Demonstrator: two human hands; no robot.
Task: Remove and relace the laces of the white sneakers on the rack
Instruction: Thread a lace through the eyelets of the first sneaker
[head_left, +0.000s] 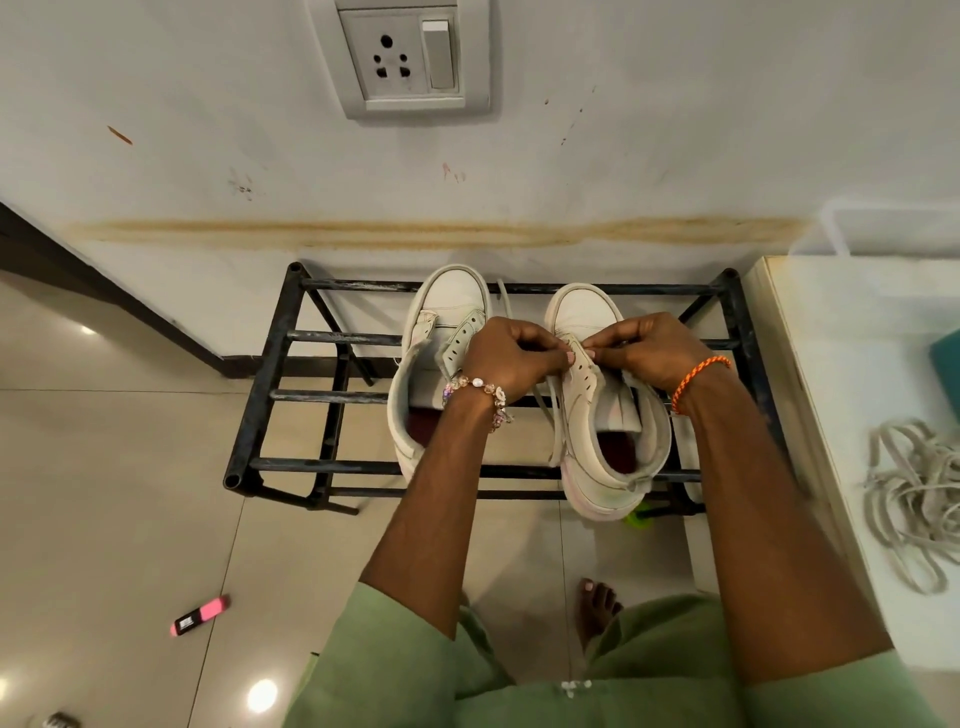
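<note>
Two white sneakers are sitting side by side on top of the black metal rack (291, 338), toes pointing toward the wall. The left sneaker (441, 332), nearer the rack's left half, is lying with bare eyelets and its tongue flopped open. The right sneaker (597, 415), nearer the rack's right end, is getting the attention: both hands are meeting over its eyelet rows. The left hand (511, 358), wearing a beaded bracelet, is curling its fingers and pinching a flat white lace (540, 402) at the eyelets, and the right hand (644, 348), with an orange thread band at the wrist, is pinching the same lace just beside it, fingertips almost touching. Loose lengths of that lace are trailing down between the two sneakers and up past the rack's back rail. To the right of the rack, a second lace (914, 499) is lying in a tangled heap on a white surface (831, 364). Left of the rack and nearer the person, a pink highlighter (200, 616) is lying on the tiled floor. Above the rack, a socket plate (410, 57) is sitting on the wall.
</note>
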